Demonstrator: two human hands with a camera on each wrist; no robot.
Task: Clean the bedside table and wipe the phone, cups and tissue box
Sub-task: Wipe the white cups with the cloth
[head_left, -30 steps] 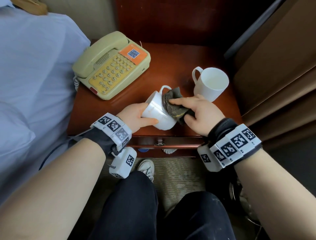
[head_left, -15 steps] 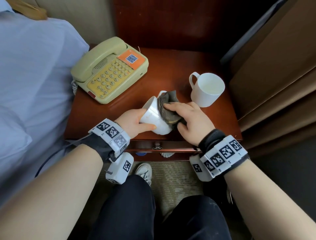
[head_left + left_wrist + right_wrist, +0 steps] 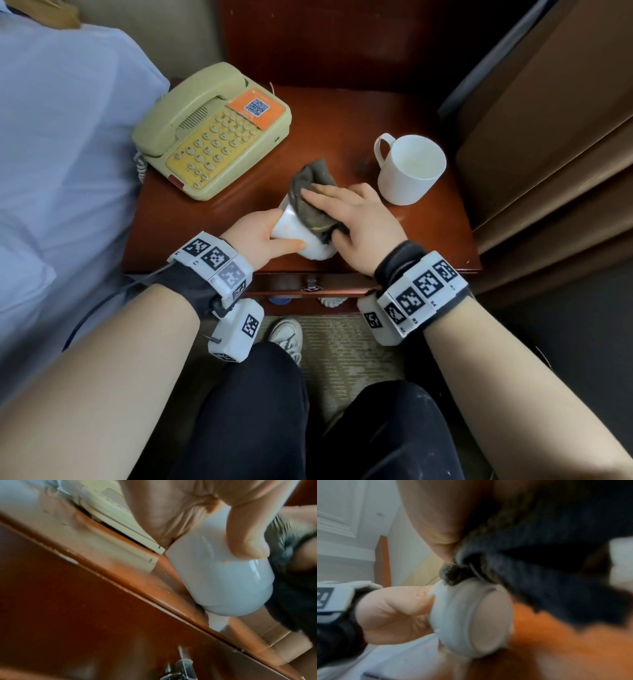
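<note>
Near the front edge of the bedside table [image 3: 205,219], the left hand [image 3: 255,236] grips a tilted white cup [image 3: 291,229], thumb and fingers curled round its wall. The right hand [image 3: 363,222] presses a dark cloth [image 3: 308,192] onto the cup, fingers straight and close together. Behind them stand the phone [image 3: 212,130] and, well apart from it, a second cup [image 3: 409,169], upright.

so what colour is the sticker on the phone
Orange, with a small blue and white QR code, on the beige corded desk phone; clearest in the head view.
</note>
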